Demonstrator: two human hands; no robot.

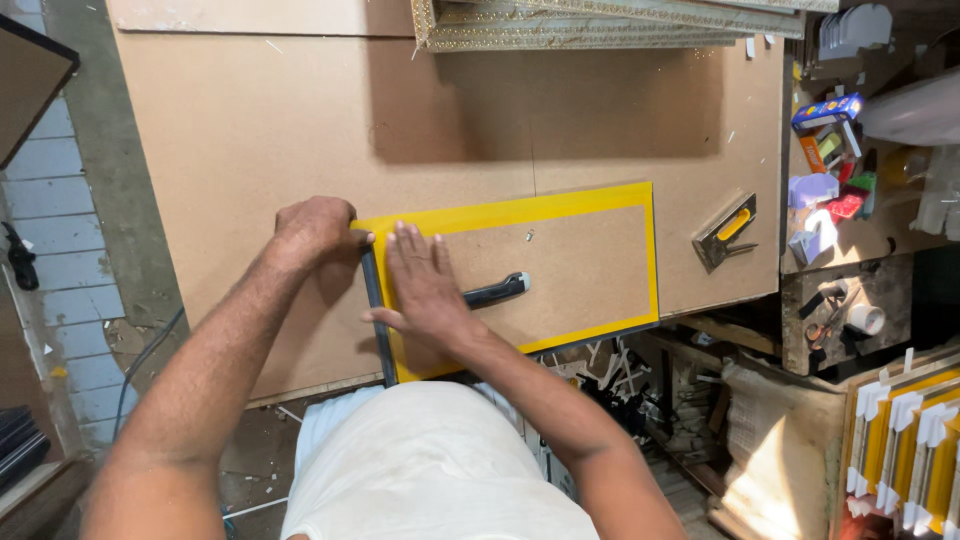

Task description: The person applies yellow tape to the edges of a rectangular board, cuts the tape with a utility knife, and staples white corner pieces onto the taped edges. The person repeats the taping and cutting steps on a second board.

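Yellow tape already runs along the top, right and bottom edges of the framed backing board, forming a bright border around its bare brown centre; judging from that, most of the edging looks done and only the left edge is being worked, where a dark frame moulding shows beside the board. Whether that edge is fully taped cannot be told, since both hands cover it.

The left hand is closed in a fist-like grip at the board's upper left corner, pressing on the end of the dark moulding; what it clasps, if anything, is hidden. The right hand lies flat and spread on the left part of the board, fingers pointing away from the person, holding it down. A black-handled tool lies on the board just right of that hand, touching or nearly touching the palm.

The board rests on a large brown worktable, near its front edge, its lower right corner overhanging slightly. Right of the board a yellow-handled stapler-like tool sits on the table. Beyond the board, ornate pale frames lie stacked.
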